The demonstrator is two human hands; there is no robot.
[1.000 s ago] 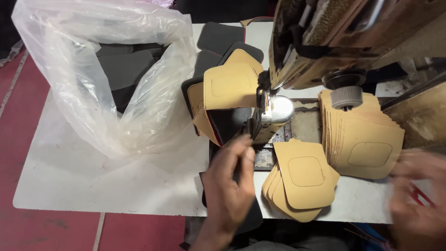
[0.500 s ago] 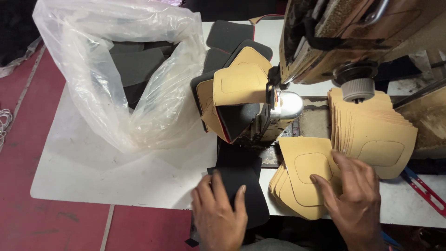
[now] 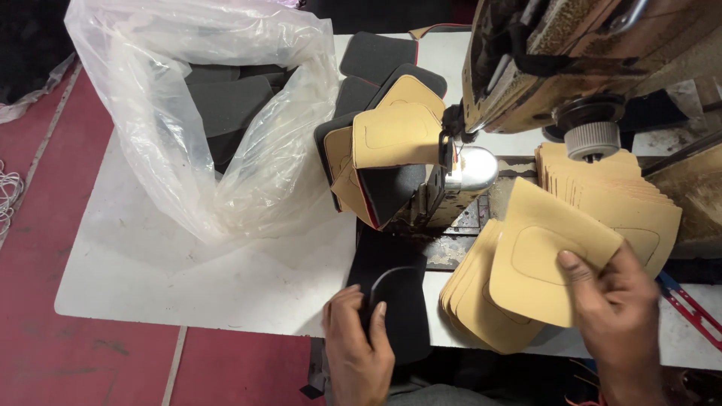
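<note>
At your left sits a clear plastic bag (image 3: 203, 113) of dark foam pieces (crumpled open); the sewing machine (image 3: 587, 60) looms over the white table (image 3: 188, 278).

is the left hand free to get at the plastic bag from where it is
Probably not straight away: the left hand is gripping a black piece at the table's front edge. The path to the plastic bag over the white table looks unobstructed, though.

Scuffed white worktable (image 3: 188, 278) over red floor (image 3: 45, 225), bright overhead light.
</note>
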